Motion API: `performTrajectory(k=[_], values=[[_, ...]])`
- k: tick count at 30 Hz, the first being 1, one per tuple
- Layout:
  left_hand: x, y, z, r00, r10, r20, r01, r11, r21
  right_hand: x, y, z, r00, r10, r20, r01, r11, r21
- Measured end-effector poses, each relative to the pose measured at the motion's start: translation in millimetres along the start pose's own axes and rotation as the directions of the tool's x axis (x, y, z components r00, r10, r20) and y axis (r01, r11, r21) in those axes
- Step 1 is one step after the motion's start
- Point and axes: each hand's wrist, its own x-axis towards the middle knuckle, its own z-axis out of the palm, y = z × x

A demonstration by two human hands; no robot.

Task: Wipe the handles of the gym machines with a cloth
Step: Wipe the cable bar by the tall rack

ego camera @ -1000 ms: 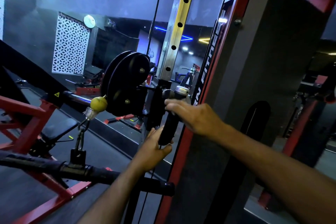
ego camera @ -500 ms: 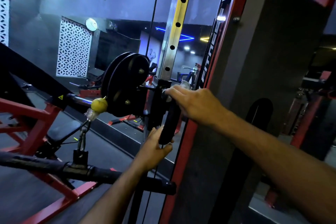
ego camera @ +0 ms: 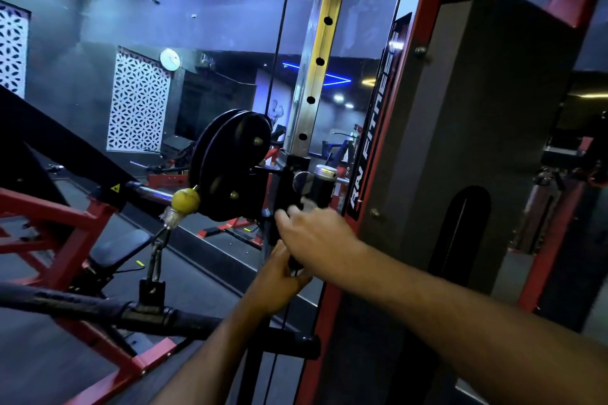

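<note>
One handle, two hands gripping it.

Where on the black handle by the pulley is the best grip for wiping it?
Probably the middle of the handle, wrapped from the near side: it is a near-upright cylinder with a metal cap on top. The left hand holds its lower end and the right hand covers the middle.

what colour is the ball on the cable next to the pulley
Yellow ball, seen best in the head view, beside the black pulley.
</note>
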Motion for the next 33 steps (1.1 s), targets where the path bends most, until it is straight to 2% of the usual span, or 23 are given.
performTrajectory(k=[2, 4, 7, 12, 16, 19, 21, 25, 28, 30, 32, 33], values=[[2.0, -1.2, 1.6, 0.999, -0.037, -0.002, 0.037, 0.999, 0.001, 19.2, 13.2, -23.1, 0.998, 0.040, -0.052, -0.041, 0.999, -0.032], [3.0, -0.6, 1.9, 0.998, -0.054, -0.017, 0.054, 0.998, 0.021, 38.3, 28.6, -33.9, 0.999, 0.040, 0.022, -0.040, 0.999, -0.002], [2.4, -0.5, 2.3, 0.997, -0.078, -0.021, 0.079, 0.996, 0.045, 46.6, 40.6, -43.6, 0.976, 0.112, 0.187, -0.116, 0.993, 0.009], [-0.3, -1.2, 2.6, 0.997, -0.080, 0.011, 0.079, 0.996, 0.051, 36.1, 15.9, -35.0, 0.963, 0.171, 0.211, -0.188, 0.980, 0.068], [-3.5, 3.9, 0.1, 0.997, -0.074, 0.012, 0.073, 0.994, 0.077, 23.0, -11.5, -12.0, 0.923, 0.230, 0.308, -0.321, 0.902, 0.289], [-7.9, 6.4, -1.1, 0.998, -0.062, 0.007, 0.061, 0.990, 0.130, 17.4, -33.7, -3.1, 0.917, 0.258, 0.304, -0.325, 0.925, 0.196], [-12.9, 9.7, -3.8, 0.998, -0.059, 0.029, 0.056, 0.991, 0.119, 15.6, -43.7, 9.6, 0.893, 0.241, 0.381, -0.293, 0.952, 0.085], [-14.3, 11.3, -14.8, 0.993, -0.090, 0.073, 0.085, 0.994, 0.067, -3.4, -35.7, 12.2, 0.943, 0.172, 0.284, -0.218, 0.966, 0.139], [-18.8, 3.5, -28.8, 0.988, -0.118, 0.105, 0.122, 0.992, -0.033, -18.6, -14.8, 7.2, 0.972, 0.130, 0.194, -0.206, 0.869, 0.449], [-19.2, -2.3, -36.6, 0.990, -0.072, 0.119, 0.082, 0.993, -0.086, -26.9, 2.0, -5.9, 0.972, 0.234, -0.015, -0.175, 0.768, 0.616], [-18.8, 2.9, -42.7, 0.998, -0.051, 0.048, 0.058, 0.986, -0.157, -28.9, 22.5, -5.5, 0.857, 0.377, -0.352, -0.108, 0.799, 0.591], [-16.8, 8.9, -45.6, 0.999, -0.052, 0.006, 0.052, 0.978, -0.200, -26.1, 32.5, 0.0, 0.808, 0.377, -0.453, -0.097, 0.843, 0.529]])
